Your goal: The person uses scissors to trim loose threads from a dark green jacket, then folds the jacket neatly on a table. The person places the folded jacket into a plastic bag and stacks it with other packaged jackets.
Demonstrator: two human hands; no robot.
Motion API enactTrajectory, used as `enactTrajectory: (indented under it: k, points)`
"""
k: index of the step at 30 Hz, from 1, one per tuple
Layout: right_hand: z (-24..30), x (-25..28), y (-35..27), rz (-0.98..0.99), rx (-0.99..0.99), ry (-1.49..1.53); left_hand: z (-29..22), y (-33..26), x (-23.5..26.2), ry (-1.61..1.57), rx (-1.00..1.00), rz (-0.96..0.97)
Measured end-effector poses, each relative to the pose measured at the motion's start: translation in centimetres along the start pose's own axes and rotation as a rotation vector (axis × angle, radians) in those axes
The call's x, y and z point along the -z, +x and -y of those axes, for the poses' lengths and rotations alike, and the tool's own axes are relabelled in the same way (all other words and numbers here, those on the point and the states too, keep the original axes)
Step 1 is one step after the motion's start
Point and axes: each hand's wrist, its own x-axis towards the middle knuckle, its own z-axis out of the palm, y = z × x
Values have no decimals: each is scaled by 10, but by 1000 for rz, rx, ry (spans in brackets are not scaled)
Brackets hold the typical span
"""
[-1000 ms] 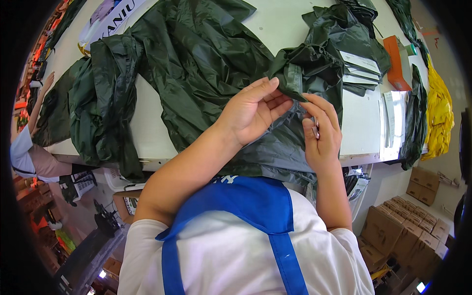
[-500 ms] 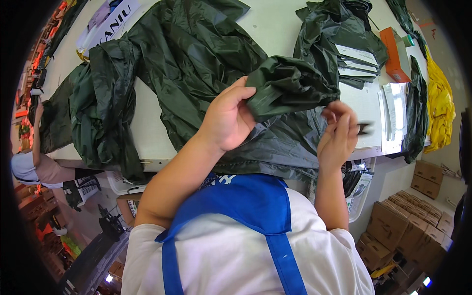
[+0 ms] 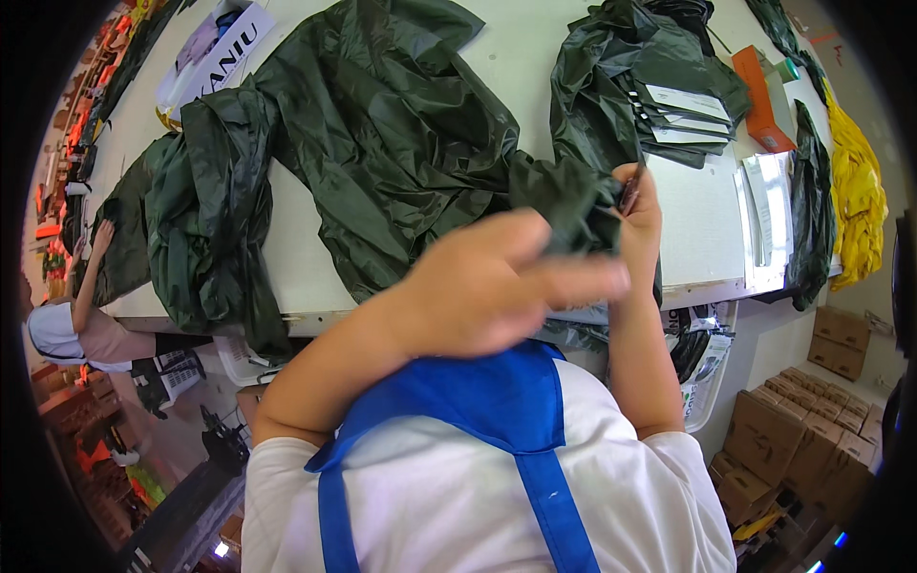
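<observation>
A dark green garment (image 3: 401,143) of thin, shiny cloth lies spread over the white table in front of me. Its gathered sleeve end (image 3: 573,196) is bunched up near the table's front edge. My right hand (image 3: 642,205) is closed at the right side of this bunch, on what look like small dark thread snips (image 3: 630,191), mostly hidden by the fingers. Nearer to me, my left hand (image 3: 487,282) is in front of the cloth, smeared by motion, with thumb and fingers stretched apart and nothing seen in it.
Further right are another dark green garment (image 3: 602,86), a stack of packets with white labels (image 3: 683,115), an orange box (image 3: 764,100) and yellow cloth (image 3: 857,181). Crumpled green cloth (image 3: 205,201) hangs over the left edge, near another person's arm (image 3: 95,253). Cardboard boxes (image 3: 764,435) stand lower right.
My left hand has let go of the sleeve end and come down toward me. My right hand has moved up slightly, and the dark tip no longer sticks out to its right.
</observation>
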Motion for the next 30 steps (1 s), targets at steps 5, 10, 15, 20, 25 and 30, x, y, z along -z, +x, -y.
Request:
enactTrajectory:
  k: [5,10,15,20,25,30]
  points:
    - [22,-7,0,-237,1,404,3,9,-2,294,148,-114]
    - [53,-7,-35,130,174,85,20,24,26,363,390,-283]
    - [76,-4,-17,1,-33,437,11,22,54,-97,353,-188]
    - [74,4,3,-10,182,317,-16,33,72,186,248,-423]
    - [119,-9,25,299,4,258,-18,30,91,-585,174,-492]
    - [116,8,188,524,55,544,31,5,97,-379,296,-654]
